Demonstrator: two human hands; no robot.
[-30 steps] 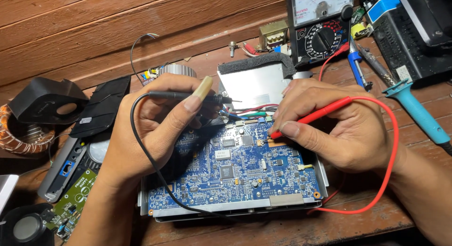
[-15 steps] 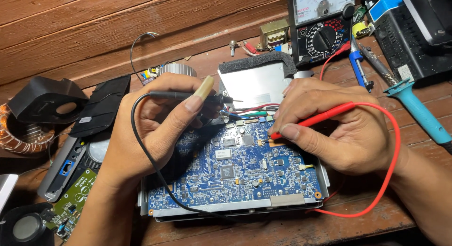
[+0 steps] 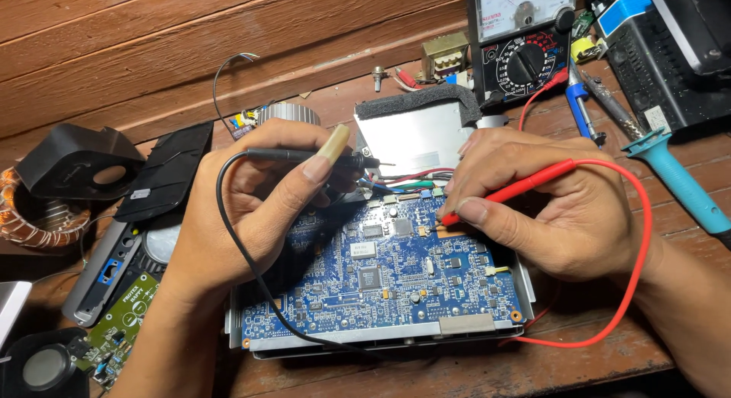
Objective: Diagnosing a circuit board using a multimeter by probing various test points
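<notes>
— So, the board (image 3: 381,291) lies flat on the bench (image 3: 457,367), meter (image 3: 525,48) behind it?

— Yes. Left hand (image 3: 251,208) pinches the black probe (image 3: 304,156) near the wires; right hand (image 3: 548,200) pinches the red probe (image 3: 518,189), tip on the board.

— Advice?

— Rest both wrists; keep tips from bridging pins.

A black fan housing (image 3: 76,170) sits at nine o'clock, with a copper-wound coil (image 3: 23,215) just beside it. A small green circuit board (image 3: 122,314) lies at eight o'clock near a grey metal casing (image 3: 103,272). At three o'clock rests a teal-handled soldering iron (image 3: 678,181). A small transformer (image 3: 444,54) stands at twelve o'clock, and black equipment (image 3: 670,55) fills the one o'clock corner of the wooden table (image 3: 457,375).
</notes>
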